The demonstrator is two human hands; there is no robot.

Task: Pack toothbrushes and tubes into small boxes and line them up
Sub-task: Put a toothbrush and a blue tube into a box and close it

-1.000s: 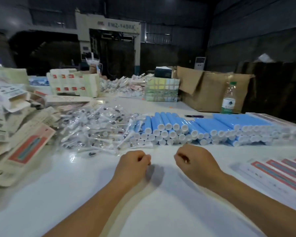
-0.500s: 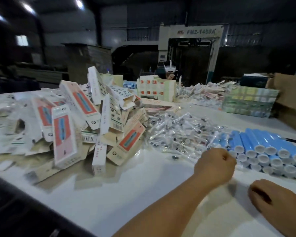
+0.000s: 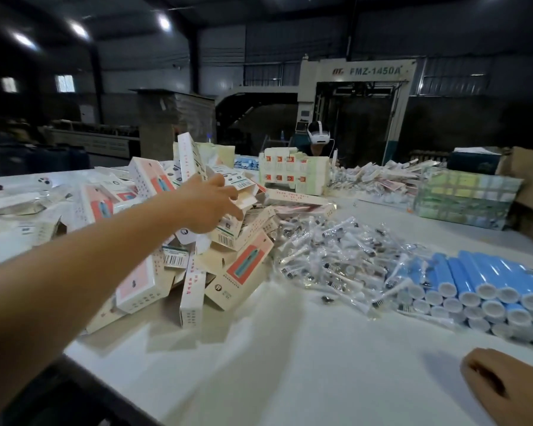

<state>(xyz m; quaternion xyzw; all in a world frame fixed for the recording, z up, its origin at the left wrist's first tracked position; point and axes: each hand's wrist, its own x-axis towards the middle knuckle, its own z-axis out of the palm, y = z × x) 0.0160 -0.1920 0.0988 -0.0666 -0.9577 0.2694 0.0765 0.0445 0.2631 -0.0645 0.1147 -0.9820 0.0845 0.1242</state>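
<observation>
Over the heap of small boxes [image 3: 173, 241] at ten o'clock on the white table [image 3: 290, 364], the left hand [image 3: 206, 207] now reaches with fingers spread and apart, the thumb low at four o'clock of the palm and the fingertips high toward one o'clock. Half a second ago that hand was a closed fist resting on the table beside the blue tubes; the arm has since stretched out long from the seven o'clock corner, and the view has swung further left. Whether the fingertips already touch a carton cannot be told, since the hand covers the boxes beneath it and nothing is visibly gripped. The right hand [image 3: 505, 392] sits at five o'clock on the table, cut off by the frame edge, fingers loosely curled and holding nothing, much as it lay before.

Wrapped toothbrushes [image 3: 330, 259] lie in a loose pile at the centre, just beside the box heap, their details lost in shiny plastic. Blue tubes [image 3: 480, 290] are stacked at three o'clock, white caps facing the camera, the stack running off the right edge. Toward twelve o'clock a block of upright boxes [image 3: 293, 173] stands in rows, and behind it a person wearing a white headset [image 3: 319, 135] is mostly hidden. A machine marked FMZ-1450A [image 3: 373, 72] stands in the dim background
</observation>
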